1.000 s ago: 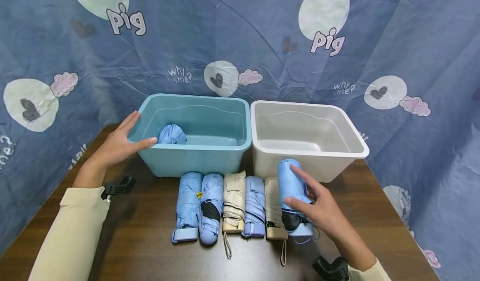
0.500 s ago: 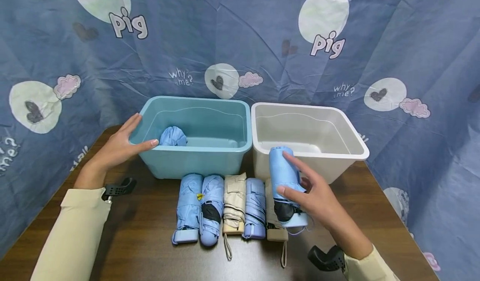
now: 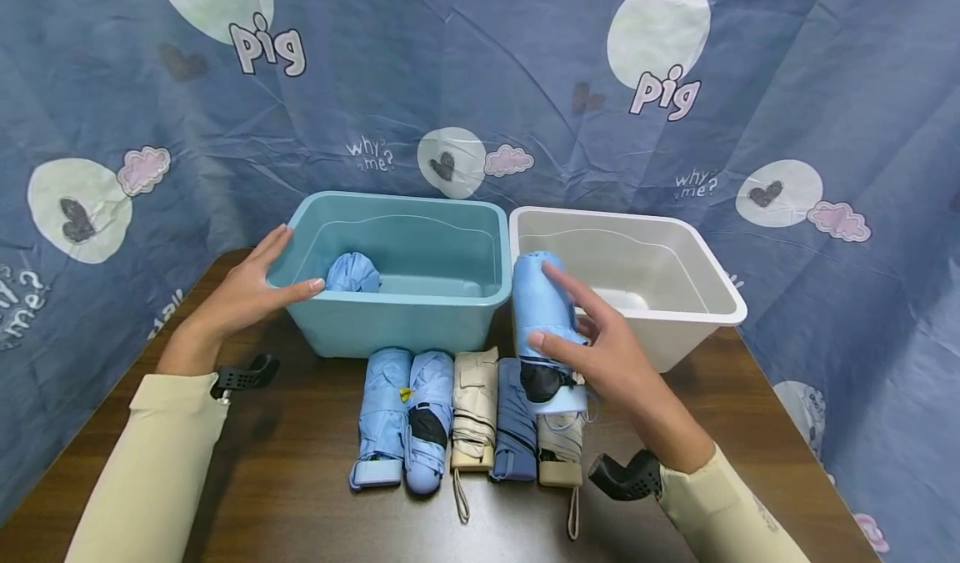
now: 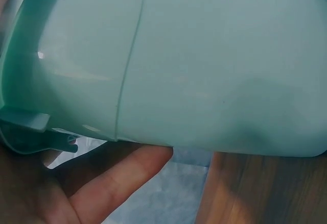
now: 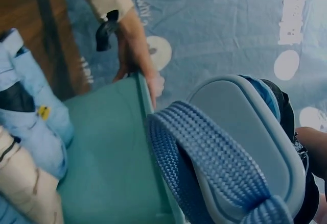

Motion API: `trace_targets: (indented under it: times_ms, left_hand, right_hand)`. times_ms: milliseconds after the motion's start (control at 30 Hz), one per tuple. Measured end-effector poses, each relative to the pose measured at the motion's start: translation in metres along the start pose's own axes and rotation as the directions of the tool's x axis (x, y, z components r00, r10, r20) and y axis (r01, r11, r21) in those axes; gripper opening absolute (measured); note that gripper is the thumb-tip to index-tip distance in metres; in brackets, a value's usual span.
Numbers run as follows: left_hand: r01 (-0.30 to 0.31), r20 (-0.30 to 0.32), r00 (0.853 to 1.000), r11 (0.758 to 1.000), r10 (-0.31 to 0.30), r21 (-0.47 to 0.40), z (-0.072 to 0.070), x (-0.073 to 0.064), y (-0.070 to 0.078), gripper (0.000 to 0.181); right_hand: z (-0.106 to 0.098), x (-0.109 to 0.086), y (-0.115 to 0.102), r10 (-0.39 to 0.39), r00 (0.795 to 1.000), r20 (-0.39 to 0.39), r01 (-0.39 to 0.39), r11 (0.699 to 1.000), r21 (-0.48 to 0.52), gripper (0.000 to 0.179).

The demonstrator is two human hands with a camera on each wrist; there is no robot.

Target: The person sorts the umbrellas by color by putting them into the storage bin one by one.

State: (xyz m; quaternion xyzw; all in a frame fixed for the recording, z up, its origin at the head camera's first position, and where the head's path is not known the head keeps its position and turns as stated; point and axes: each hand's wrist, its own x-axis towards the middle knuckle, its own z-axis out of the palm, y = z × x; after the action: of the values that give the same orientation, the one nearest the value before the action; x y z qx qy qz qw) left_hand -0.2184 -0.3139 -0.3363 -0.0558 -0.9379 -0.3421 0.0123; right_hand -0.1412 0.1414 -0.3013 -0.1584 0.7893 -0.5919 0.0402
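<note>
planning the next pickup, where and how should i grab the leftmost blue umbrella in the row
Probably mid-body, from above and the left: the leftmost blue umbrella lies flat on the table, its left side free, while the next umbrella crowds its right.

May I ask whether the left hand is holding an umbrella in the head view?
No, the left hand rests on the rim of the teal bin, while the right hand holds a blue umbrella.
</note>
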Motion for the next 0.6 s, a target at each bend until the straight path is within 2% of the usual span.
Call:
trace_targets:
  times_ms: [233,433,600]
  left_hand:
    - [0.004,0.006,1.0,1.0,-0.004,0.002,0.0,0.001,0.001,0.103]
    - [0.017,0.005,1.0,1.0,-0.017,0.005,-0.001,0.0,0.002,0.103]
    - [0.026,0.003,1.0,1.0,-0.026,0.007,-0.003,-0.001,0.003,0.103]
  right_hand:
    - [0.012,0.025,-0.015,0.025,1.0,-0.005,-0.025,0.999,0.039,0.073]
    - [0.023,0.049,-0.019,-0.016,1.0,-0.007,0.017,0.998,0.066,0.072]
    - [0.032,0.067,-0.023,-0.022,1.0,0.002,0.021,0.997,0.072,0.071]
